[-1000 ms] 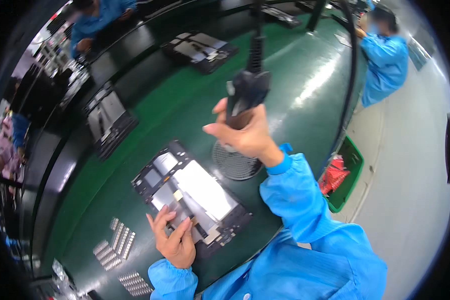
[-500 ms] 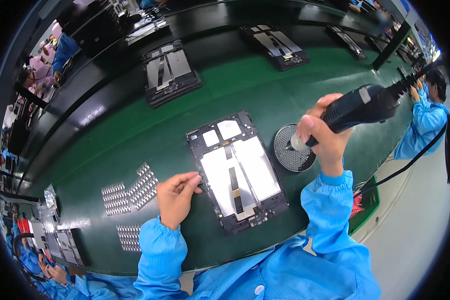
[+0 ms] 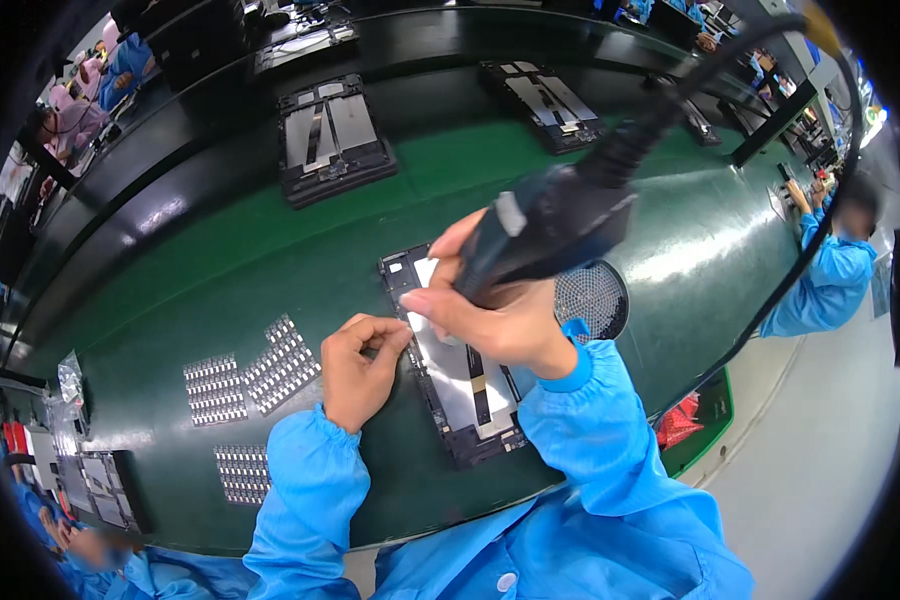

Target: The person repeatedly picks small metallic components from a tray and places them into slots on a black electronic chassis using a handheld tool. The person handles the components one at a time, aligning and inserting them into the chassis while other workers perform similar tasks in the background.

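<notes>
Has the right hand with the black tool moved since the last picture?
Yes: the right hand went leftward, from over the round tray to over the opened tablet.

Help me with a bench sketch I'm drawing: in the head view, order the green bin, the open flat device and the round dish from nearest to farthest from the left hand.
1. Open flat device: just right of the left hand.
2. Round dish: beyond the device, partly hidden behind the right hand.
3. Green bin: farthest out, on the right.
</notes>
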### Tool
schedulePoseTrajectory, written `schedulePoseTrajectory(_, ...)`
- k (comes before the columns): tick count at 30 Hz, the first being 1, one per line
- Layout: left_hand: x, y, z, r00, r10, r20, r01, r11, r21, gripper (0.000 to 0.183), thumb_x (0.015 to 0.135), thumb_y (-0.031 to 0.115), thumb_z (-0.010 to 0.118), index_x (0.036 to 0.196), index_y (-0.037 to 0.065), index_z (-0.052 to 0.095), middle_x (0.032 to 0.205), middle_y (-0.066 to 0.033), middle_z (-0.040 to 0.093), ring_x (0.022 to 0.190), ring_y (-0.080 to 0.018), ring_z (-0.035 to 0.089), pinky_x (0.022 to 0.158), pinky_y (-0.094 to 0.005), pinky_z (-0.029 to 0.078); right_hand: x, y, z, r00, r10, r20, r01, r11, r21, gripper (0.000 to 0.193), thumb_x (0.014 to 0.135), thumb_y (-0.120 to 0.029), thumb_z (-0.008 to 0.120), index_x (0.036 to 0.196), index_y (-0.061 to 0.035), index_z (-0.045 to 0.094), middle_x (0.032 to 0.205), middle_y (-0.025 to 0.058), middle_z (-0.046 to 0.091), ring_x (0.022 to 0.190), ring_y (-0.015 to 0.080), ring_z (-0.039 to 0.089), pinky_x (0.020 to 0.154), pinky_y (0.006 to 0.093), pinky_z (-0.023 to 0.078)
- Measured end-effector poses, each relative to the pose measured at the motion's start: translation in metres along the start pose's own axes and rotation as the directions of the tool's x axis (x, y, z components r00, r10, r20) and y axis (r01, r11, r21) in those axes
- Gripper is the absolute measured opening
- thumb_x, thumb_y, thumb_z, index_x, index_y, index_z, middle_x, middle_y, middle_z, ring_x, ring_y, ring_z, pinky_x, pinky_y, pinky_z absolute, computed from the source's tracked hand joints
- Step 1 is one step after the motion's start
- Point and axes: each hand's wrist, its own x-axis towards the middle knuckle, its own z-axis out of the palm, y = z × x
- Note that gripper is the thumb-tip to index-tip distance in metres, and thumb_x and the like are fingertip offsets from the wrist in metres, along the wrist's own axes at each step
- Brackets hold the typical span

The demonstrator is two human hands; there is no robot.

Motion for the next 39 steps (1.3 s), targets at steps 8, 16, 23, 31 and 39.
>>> schedulePoseTrajectory(8,0.004,-0.002,-0.004,0.996,-0.052,0.077,0.060,0.993,-0.103,0.008,0.080,0.005,0.067,0.085,-0.001,0.066,0.072,-0.0038,0.063,0.062,-0.0081,0.058,0.050,-0.0203,0.045,0.000,0.013,0.004,0.997,0.075,-0.007,-0.076,0.996,-0.039,0.036,0.073,0.007,0.070,0.100,0.0010,0.047,0.061,0.0068,0.059,0.055,0.0090,0.057,0.050,0.0218,0.044)
schedulePoseTrajectory(16,0.003,0.001,-0.002,0.996,-0.080,0.038,0.084,0.990,-0.111,0.009,0.075,0.002,0.069,0.082,-0.003,0.067,0.075,-0.0083,0.063,0.064,-0.0121,0.061,0.055,-0.0231,0.046,0.003,0.007,0.005,0.999,0.033,-0.019,-0.033,0.999,-0.031,0.037,0.073,0.008,0.069,0.100,0.0004,0.045,0.059,0.0072,0.058,0.051,0.0100,0.056,0.048,0.0227,0.044)
schedulePoseTrajectory(23,-0.006,0.000,0.000,0.988,0.140,-0.069,-0.145,0.987,-0.075,0.012,0.073,-0.001,0.069,0.085,0.000,0.067,0.076,-0.0047,0.057,0.059,-0.0096,0.053,0.050,-0.0223,0.040,0.006,-0.002,0.013,1.000,0.000,-0.015,0.001,0.997,0.082,0.039,0.073,0.008,0.069,0.099,-0.0002,0.042,0.058,0.0076,0.056,0.050,0.0110,0.055,0.047,0.0235,0.045)
schedulePoseTrajectory(31,-0.020,0.011,-0.002,0.965,0.259,0.035,-0.260,0.965,0.024,0.019,0.069,-0.001,0.071,0.087,0.003,0.069,0.073,-0.0017,0.051,0.053,-0.0075,0.043,0.046,-0.0229,0.034,0.005,-0.007,0.016,0.999,-0.025,0.038,0.022,0.997,0.075,0.039,0.073,0.008,0.068,0.100,0.0004,0.041,0.059,0.0068,0.056,0.051,0.0103,0.055,0.047,0.0228,0.045)
schedulePoseTrajectory(39,-0.018,0.005,-0.001,0.952,0.305,0.024,-0.305,0.952,0.005,0.013,0.070,0.000,0.072,0.082,0.001,0.067,0.069,-0.0016,0.050,0.052,-0.0069,0.045,0.045,-0.0225,0.034,0.004,-0.006,0.016,0.996,-0.042,0.074,0.041,0.999,0.013,0.040,0.074,0.008,0.069,0.102,0.0009,0.041,0.061,0.0053,0.054,0.054,0.0067,0.051,0.050,0.0204,0.040)
